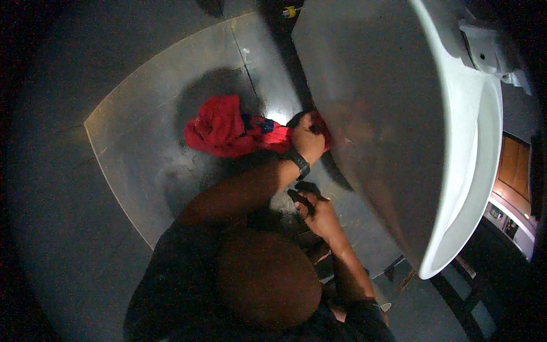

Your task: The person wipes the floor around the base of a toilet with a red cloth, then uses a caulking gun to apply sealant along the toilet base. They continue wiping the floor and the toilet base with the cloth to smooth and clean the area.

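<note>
A bunched red cloth (219, 128) with dark blue patches lies across the grey tiled floor and runs up to my left hand (308, 139). That hand, with a black watch on its wrist, is closed on the cloth's right end, close against the lower side of a large white-rimmed tub (370, 85). Below it, nearer to me, my right hand (320, 216) hovers low by the floor. Its fingers are partly in shadow but look apart, and I see nothing held in them.
Pale floor tiles (137, 122) with seams spread to the left. The tub's white rim (453, 148) curves along the right. Past its far end is a light fixture-like part (478, 51). A small yellow item (290, 11) lies at the top. A dark frame (464, 296) stands lower right.
</note>
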Demonstrator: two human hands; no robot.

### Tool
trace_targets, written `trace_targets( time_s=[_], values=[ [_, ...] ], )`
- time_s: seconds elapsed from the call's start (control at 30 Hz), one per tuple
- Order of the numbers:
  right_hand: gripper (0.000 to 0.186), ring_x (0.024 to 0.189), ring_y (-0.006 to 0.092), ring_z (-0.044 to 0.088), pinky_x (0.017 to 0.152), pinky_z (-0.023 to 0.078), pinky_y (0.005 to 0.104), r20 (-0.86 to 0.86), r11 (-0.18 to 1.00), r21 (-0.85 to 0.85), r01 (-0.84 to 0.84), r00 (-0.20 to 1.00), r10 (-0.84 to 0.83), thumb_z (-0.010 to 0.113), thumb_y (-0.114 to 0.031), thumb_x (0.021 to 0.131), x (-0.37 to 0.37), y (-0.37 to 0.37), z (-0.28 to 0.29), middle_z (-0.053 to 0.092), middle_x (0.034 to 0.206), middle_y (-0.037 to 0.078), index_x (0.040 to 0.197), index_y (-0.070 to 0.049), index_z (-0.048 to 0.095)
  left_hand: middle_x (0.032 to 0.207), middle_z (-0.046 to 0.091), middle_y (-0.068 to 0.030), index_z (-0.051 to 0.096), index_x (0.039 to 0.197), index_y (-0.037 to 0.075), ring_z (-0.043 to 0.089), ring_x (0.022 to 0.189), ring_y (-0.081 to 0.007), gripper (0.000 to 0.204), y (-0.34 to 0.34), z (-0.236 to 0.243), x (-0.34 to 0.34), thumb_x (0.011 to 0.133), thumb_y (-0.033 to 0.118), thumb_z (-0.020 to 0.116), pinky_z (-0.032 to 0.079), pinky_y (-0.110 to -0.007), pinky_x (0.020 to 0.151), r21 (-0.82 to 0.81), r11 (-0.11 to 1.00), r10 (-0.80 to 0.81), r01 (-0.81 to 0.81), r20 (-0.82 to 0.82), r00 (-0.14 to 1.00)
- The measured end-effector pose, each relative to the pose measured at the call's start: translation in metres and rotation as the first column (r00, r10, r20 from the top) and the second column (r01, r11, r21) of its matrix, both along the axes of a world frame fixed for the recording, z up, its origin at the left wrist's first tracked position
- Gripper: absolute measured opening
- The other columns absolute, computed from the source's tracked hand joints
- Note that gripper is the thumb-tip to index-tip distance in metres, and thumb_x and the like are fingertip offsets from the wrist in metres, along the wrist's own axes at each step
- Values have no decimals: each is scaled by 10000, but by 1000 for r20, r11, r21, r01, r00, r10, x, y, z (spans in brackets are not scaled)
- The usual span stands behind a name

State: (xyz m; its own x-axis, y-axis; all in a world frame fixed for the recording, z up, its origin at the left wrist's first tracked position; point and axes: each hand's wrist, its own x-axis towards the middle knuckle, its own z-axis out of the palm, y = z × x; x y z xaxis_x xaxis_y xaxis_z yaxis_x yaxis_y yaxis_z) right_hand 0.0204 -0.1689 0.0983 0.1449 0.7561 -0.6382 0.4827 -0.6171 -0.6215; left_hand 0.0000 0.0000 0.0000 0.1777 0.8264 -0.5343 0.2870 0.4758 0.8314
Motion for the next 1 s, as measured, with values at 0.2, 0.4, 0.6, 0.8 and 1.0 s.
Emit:
trace_targets(
  time_s=[0.2, 0.4, 0.6, 0.8, 1.0],
  values=[
    [395, 1059, 472, 644, 935, 531, 487, 12, 998, 44, -40, 999, 39, 657, -253, 944, -1, -2, -14, 684, 1161, 231, 1283, -54, 619, 1103, 718, -187, 676, 1175, 59, 690, 1021, -350, 404, -5, 2, -3, 777, 2, 634, 533, -403, 913, 81, 985, -154, 150, 44, 987],
    [405, 1016, 477, 654, 890, 548, 491, 88, 991, 72, -115, 990, 108, 663, -247, 933, -6, 10, -11, 675, 1172, 239, 1286, -53, 615, 994, 734, -125, 710, 1068, 24, 699, 931, -261, 228, -10, -11, -42, 844, 46, 672, 551, -359, 860, -132, 969, -192, 211, 141, 971],
    [419, 1006, 475, 655, 879, 547, 498, 111, 999, 45, -9, 994, 4, 672, -276, 932, 20, -9, 13, 678, 1169, 230, 1293, -72, 613, 1117, 742, -147, 705, 1163, -14, 697, 1041, -245, 299, 15, -3, -34, 909, 142, 700, 532, -343, 936, 105, 993, 53, -61, 84, 995],
    [433, 1061, 465, 642, 923, 527, 496, 115, 999, 15, -33, 993, 31, 657, -302, 950, 20, 9, 8, 670, 1186, 237, 1316, -78, 599, 752, 654, -19, 619, 765, 88, 655, 725, -201, 115, 62, -47, -11, 850, 11, 617, 518, -351, 638, 165, 971, -185, 175, 47, 982],
    [398, 1143, 443, 621, 969, 507, 445, 65, 995, 95, -26, 998, 20, 691, -195, 928, 5, 8, -10, 645, 1249, 239, 1271, -8, 616, 803, 714, -30, 715, 852, 113, 686, 764, -250, 173, 20, -76, -1, 916, 164, 563, 519, -423, 653, 175, 805, -463, 567, -414, 784]
  ],
)
